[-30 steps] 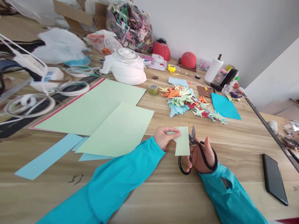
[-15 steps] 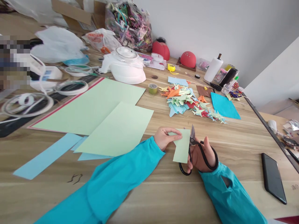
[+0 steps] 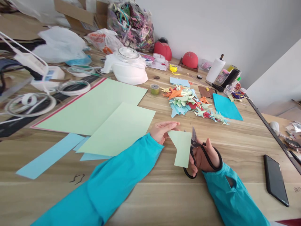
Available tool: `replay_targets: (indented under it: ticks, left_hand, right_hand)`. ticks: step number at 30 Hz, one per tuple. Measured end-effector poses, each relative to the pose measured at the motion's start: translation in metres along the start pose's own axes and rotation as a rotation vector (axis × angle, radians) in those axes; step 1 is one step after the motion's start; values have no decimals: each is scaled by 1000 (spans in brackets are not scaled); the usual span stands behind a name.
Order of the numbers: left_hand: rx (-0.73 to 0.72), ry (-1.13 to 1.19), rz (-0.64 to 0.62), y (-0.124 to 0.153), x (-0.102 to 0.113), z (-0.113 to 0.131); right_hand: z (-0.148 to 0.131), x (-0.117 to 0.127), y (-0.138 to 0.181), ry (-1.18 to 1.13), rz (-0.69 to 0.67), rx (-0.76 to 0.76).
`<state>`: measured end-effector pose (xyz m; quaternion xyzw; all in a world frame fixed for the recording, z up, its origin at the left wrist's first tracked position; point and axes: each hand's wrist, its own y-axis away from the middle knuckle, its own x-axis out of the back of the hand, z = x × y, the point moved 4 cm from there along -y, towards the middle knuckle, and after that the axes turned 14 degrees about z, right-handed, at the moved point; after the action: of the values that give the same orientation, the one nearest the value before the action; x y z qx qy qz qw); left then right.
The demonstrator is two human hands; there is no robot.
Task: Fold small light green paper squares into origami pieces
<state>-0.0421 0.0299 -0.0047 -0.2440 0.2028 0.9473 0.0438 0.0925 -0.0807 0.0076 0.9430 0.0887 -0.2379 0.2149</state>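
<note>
My right hand point(image 3: 204, 158) is closed around the black handles of a pair of scissors point(image 3: 195, 150), whose blades point up and away. A small pale green paper piece point(image 3: 182, 147) hangs beside the blades, pinched against the scissors by my right fingers. My left hand point(image 3: 161, 130) is just left of the paper's upper corner, fingers stretched out and no longer pinching it. Both arms wear turquoise sleeves.
Large pale green sheets point(image 3: 101, 113) and light blue strips point(image 3: 49, 155) lie to the left. A pile of folded paper shapes point(image 3: 190, 105) and a blue sheet point(image 3: 226, 107) sit beyond my hands. A black phone point(image 3: 275, 179) lies at right. Tape rolls, bags and a white container point(image 3: 127, 67) crowd the back.
My left hand let go of the green piece and drew back a little to the upper left. The paper shifted and tilted; the right hand with the scissors moved slightly down.
</note>
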Motion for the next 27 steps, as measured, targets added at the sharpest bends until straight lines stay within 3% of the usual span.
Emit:
replay_targets:
  ticks: [5,9,17,27]
  left_hand:
    - [100,-295,-349,-1,-1,-3]
    - [10,-501,-517,0,-2,-5]
    - [-127,-553,-466,-1,-4,-6]
    - [-136,-517,-336,3,-5,-2]
  right_hand:
    - [2,3,5,83,-101,-70]
    - [4,4,6,129,-118,-100]
    - [2,4,4,68,-95,-55]
    - [3,4,0,55,-7,-64]
